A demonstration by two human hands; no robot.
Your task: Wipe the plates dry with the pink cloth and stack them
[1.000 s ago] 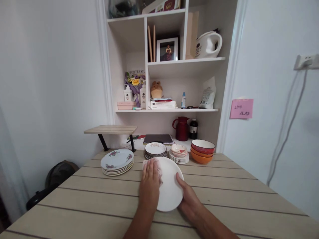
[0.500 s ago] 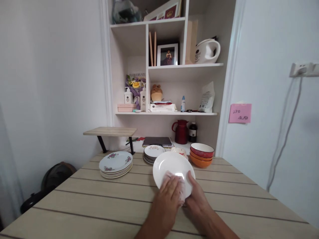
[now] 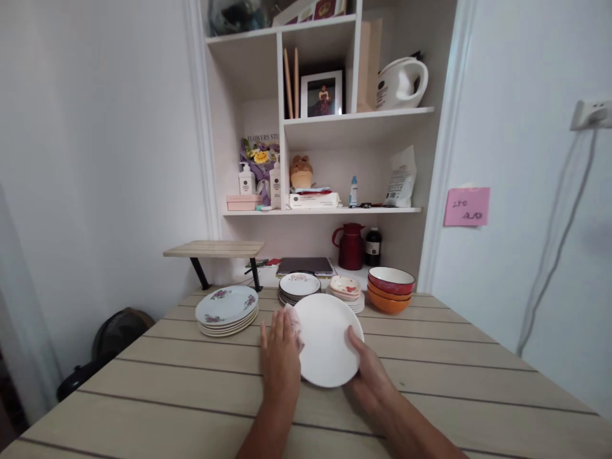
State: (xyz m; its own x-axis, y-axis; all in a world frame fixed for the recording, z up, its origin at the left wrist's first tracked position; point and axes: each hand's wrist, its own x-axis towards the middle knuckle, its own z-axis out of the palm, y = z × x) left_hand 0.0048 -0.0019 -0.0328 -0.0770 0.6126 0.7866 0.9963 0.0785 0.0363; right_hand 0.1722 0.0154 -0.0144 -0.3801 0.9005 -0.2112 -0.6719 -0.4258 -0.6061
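Note:
A plain white plate is held tilted above the table, its face toward me. My right hand grips its right edge, thumb on the face and fingers underneath. At the left rim, my left hand presses a pale pink cloth against the plate; its fingers are stretched, with the cloth beneath and beside them. Behind the plate is a stack of dark-rimmed plates, and small patterned dishes sit on white saucers to its right.
Flowered plates are stacked at the left of the slatted table. Red and orange bowls stand nested at the right. A small raised shelf stands at the back left. A red jug and a dark bottle are behind.
My left hand has moved with the cloth from the plate's lower middle to its left rim. The plate now faces me more squarely, still in my right hand. The view has shifted slightly.

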